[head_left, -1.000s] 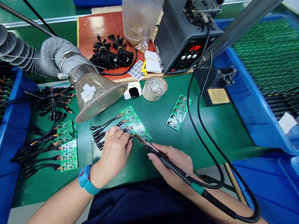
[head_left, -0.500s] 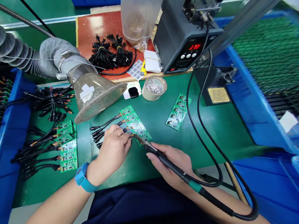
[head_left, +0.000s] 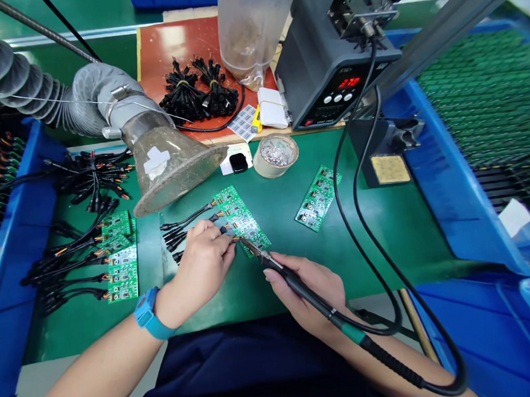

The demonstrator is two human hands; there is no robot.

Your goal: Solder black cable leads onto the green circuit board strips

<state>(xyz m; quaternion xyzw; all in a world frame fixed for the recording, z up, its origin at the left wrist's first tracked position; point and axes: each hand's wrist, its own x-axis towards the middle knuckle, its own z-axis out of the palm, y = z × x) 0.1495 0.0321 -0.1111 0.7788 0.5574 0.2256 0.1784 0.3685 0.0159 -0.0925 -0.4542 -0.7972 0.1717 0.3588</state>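
Observation:
My right hand [head_left: 308, 289] is wrapped round a soldering iron [head_left: 301, 288], its tip touching or just above the lower left edge of a green circuit board [head_left: 241, 215]. My left hand [head_left: 209, 251] pinches a black cable whose coloured wire ends reach the same board edge beside the tip. Most of that cable is hidden under my fingers. More black cables [head_left: 189, 219] run leftward from the board's upper positions. A blue band [head_left: 151, 314] circles my left wrist.
A fume extractor hood [head_left: 172, 174] hangs behind my left hand. Nearby stand a solder pot [head_left: 275, 155], a soldering station [head_left: 328, 61] and an iron stand [head_left: 384, 154]. Another circuit board [head_left: 318, 198] lies right; wired boards [head_left: 122, 272] lie left. Blue bins [head_left: 469, 208] flank the bench.
The whole view has shifted slightly. Both hands keep their grips, and the iron's tip stays at the board's lower left edge.

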